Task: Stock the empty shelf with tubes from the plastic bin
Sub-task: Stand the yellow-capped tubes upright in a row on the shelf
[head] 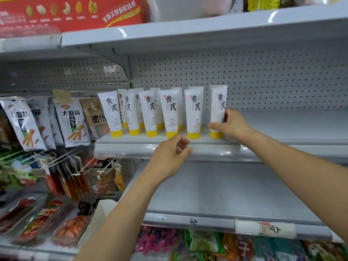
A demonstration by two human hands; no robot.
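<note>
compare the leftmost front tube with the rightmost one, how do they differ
The leftmost tube tilts, top to the left; the rightmost tube stands nearly upright. The right hand grips the rightmost tube, while nothing touches the leftmost tube. Snack packs hang beside the leftmost tube; bare shelf lies right of the rightmost tube. Both are white with black characters and stand on yellow caps.

Back-row tubes (pixel 136 89) mostly hidden behind front row (pixel 170 113). I can't read tubes' small print. Right hand (pixel 232 123) fingertips partly behind end tube (pixel 219 102). Red box (pixel 75 14) cut by top edge.
</note>
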